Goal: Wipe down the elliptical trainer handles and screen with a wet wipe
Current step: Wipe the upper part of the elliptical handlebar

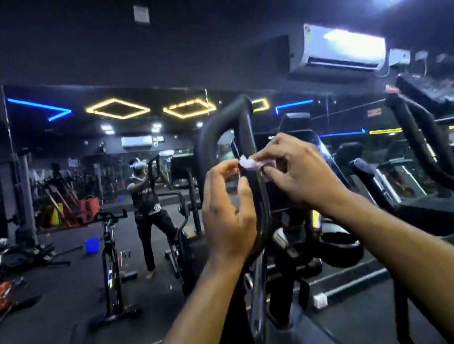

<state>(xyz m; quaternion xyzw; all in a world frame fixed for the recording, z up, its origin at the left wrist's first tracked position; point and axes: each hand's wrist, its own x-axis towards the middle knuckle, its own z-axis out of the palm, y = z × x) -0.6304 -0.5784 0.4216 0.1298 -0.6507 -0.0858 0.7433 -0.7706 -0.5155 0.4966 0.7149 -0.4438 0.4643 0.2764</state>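
I am standing at the elliptical trainer, my left hand (227, 212) curling its fingers loosely beside the looped handle (247, 151), touching it at most and gripping nothing I can make out. The handle's near bar is running upright between my two hands, its long axis almost vertical. Pressed to that bar at fingertip height is the wet wipe (250, 163) (bunched small and white), which my right hand (300, 173) is pinching from the right side. The screen (301, 146) is lying just behind my right hand, mostly hidden, so the right is nearer it.
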